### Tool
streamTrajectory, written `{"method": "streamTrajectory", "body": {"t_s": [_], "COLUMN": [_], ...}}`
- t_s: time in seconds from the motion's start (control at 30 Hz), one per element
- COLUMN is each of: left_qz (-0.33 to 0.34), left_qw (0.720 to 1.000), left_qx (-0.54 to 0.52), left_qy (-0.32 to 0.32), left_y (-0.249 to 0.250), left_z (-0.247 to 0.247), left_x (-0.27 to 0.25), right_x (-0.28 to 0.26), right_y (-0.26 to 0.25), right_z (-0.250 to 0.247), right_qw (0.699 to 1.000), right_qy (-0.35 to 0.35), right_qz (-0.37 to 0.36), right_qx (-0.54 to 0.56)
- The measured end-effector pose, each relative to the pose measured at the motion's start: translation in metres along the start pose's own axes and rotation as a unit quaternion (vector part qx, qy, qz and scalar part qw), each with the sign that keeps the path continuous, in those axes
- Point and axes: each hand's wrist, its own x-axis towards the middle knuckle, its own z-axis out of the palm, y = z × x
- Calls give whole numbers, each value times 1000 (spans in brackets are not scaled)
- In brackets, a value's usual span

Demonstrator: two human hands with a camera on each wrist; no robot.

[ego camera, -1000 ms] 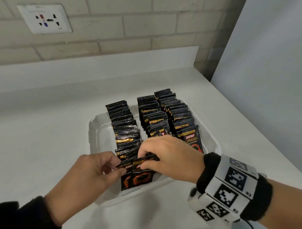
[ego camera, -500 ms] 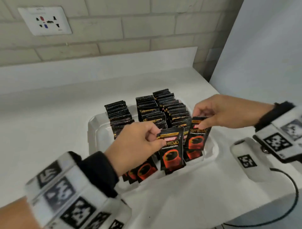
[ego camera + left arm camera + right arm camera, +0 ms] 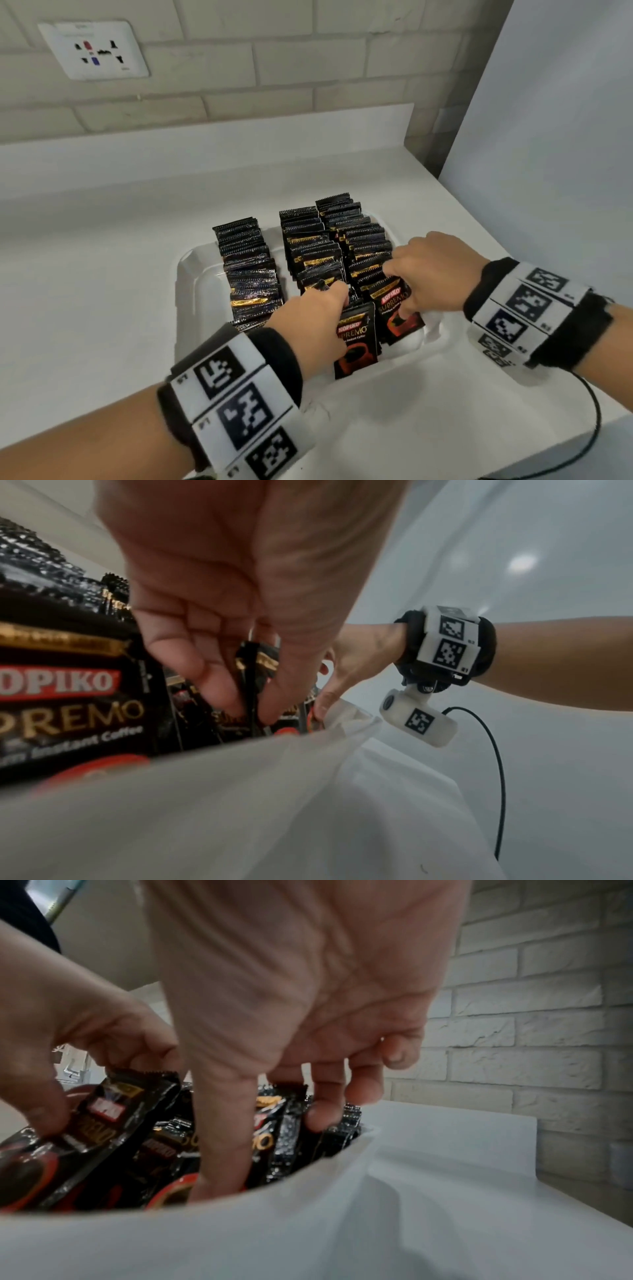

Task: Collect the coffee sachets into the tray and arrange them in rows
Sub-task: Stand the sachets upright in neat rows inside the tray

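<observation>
A white tray [image 3: 185, 301] on the counter holds three rows of black coffee sachets standing on edge: a left row [image 3: 250, 274], a middle row [image 3: 315, 250] and a right row [image 3: 366, 236]. My left hand [image 3: 339, 298] pinches the top of the front sachet [image 3: 356, 342] of the middle row; in the left wrist view the left hand [image 3: 251, 712] has thumb and fingers closed on that black edge. My right hand [image 3: 399, 284] grips the front sachets [image 3: 397, 308] of the right row. In the right wrist view the right hand [image 3: 267, 1153] has its thumb in front of them and its fingers behind.
The tray's near rim [image 3: 308, 1218] is just below both wrists. White counter [image 3: 85, 308] lies to the left and behind, ending at a brick wall with a socket [image 3: 92, 51]. A grey panel [image 3: 565, 137] stands past the counter's right edge. A black cable [image 3: 596, 418] hangs at the front right.
Half a second ago each hand held a sachet raised over the tray's front. Both hands have come down, and the sachets now stand at the front of the middle and right rows.
</observation>
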Motion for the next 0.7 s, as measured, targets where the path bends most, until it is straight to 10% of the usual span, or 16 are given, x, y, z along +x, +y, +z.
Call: {"method": "streamTrajectory", "body": {"t_s": [0.47, 0.6, 0.7], "left_qz": [-21, -114, -153], "left_qw": [990, 962, 891], "left_qx": [27, -192, -395], "left_qy": [134, 156, 164], "left_y": [-10, -36, -60], "left_z": [-35, -70, -59], "left_x": [-14, -59, -91], "right_x": [-38, -50, -44], "right_y": [-9, -37, -63], "right_z": [0, -11, -13], "right_qw": [982, 925, 884], "right_qy": [118, 111, 29], "right_qz": [94, 29, -43], "right_qx": [115, 362, 465]}}
